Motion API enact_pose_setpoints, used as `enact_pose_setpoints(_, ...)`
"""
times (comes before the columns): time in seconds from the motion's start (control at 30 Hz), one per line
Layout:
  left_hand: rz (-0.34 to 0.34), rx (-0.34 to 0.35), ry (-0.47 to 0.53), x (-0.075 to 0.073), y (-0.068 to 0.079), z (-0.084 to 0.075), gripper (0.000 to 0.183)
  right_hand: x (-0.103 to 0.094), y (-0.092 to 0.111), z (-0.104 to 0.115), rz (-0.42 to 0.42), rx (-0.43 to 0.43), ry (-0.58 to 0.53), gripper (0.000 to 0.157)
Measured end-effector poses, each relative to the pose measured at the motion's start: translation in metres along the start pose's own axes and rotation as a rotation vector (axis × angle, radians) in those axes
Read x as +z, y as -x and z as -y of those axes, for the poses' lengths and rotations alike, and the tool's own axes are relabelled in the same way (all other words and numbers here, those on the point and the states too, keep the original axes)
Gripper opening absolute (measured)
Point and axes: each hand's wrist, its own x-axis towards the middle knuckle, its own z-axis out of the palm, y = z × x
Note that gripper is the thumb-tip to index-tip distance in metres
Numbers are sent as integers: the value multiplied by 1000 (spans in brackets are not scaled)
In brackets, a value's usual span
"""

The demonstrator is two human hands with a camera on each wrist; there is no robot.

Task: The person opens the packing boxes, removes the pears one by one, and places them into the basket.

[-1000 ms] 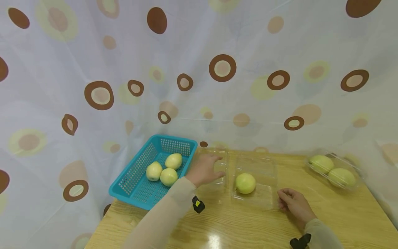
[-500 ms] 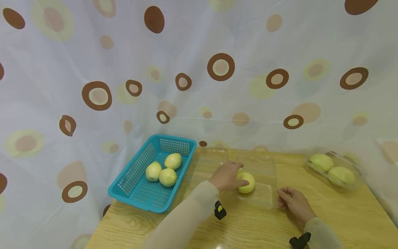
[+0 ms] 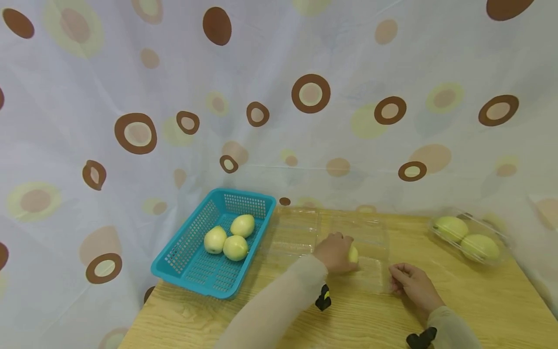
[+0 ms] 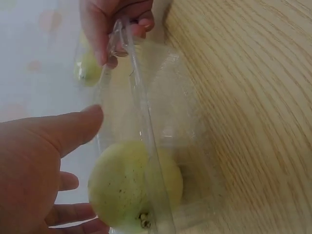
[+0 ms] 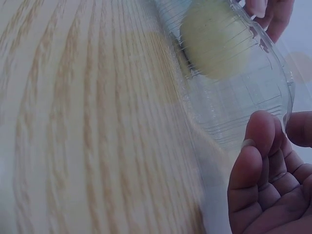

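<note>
In the head view my left hand is over a pale yellow pear, covering most of it. The left wrist view has the left thumb raised apart from the pear, with fingertips at its far side. This pear lies in an open clear plastic clamshell box, whose rim crosses in front of it in the left wrist view. My right hand pinches the right edge of that box between thumb and forefinger, as the right wrist view confirms.
A blue perforated basket with 3 pears stands on the left. Beside it lies another open clear clamshell box. A third clear box containing two pears sits at the back right of the wooden table. A patterned curtain hangs behind.
My left hand has moved right from the left clamshell box to the pear and come down around it. The right hand keeps its place at the box edge.
</note>
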Motion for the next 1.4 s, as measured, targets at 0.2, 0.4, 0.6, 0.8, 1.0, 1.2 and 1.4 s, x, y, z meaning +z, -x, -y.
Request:
enact_pose_setpoints(0.2, 7, 16, -97, 0, -2, -10, 69, 0, -1, 0, -2, 11, -9, 44)
enact_pose_setpoints(0.4, -4, 1, -97, 11, -9, -6, 62, 1, -1, 1, 0, 10, -6, 44)
enact_pose_setpoints(0.6, 19, -6, -46, 14, -10, -8, 66, 0, 0, 4, 6, 13, 0, 44)
enact_pose_setpoints(0.8, 60, -32, 18, 6, -5, -15, 68, 1, 1, 4, 3, 7, 3, 41)
enact_pose_setpoints(1.0, 80, -37, 40, 5, -2, -16, 65, 2, 1, 3, 0, 3, -8, 40)
enact_pose_setpoints(1.2, 56, -42, 73, 16, -6, -14, 64, 2, 0, 3, -5, -1, -10, 39)
enact_pose_setpoints(1.4, 52, -40, 105, 21, -8, -12, 65, 1, 0, 2, -4, -13, 5, 41)
